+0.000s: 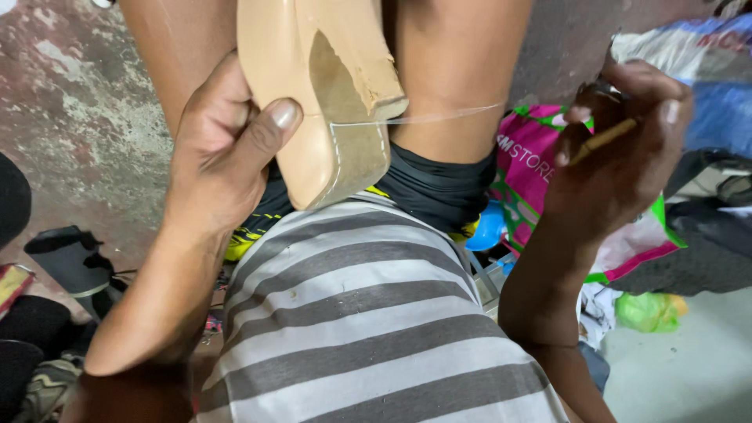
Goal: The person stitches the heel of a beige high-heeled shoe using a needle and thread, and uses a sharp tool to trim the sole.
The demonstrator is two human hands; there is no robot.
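Note:
My left hand [223,153] grips a beige high-heeled shoe [313,86], sole side up, resting between my bare knees, with my thumb pressed on its side near the heel. A line of white stitches runs along the sole edge. A thin pale thread [439,117] stretches taut from the shoe to the right. My right hand [627,149] is closed on a thin wooden-handled tool [603,141] and holds the thread pulled tight, out past my right knee.
My grey-and-white striped shirt [360,313] fills the lower middle. A pink and green plastic bag [533,157] and a blue-white sack [705,70] lie at the right. Dark shoes [70,262] sit on the stained concrete floor [70,102] at the left.

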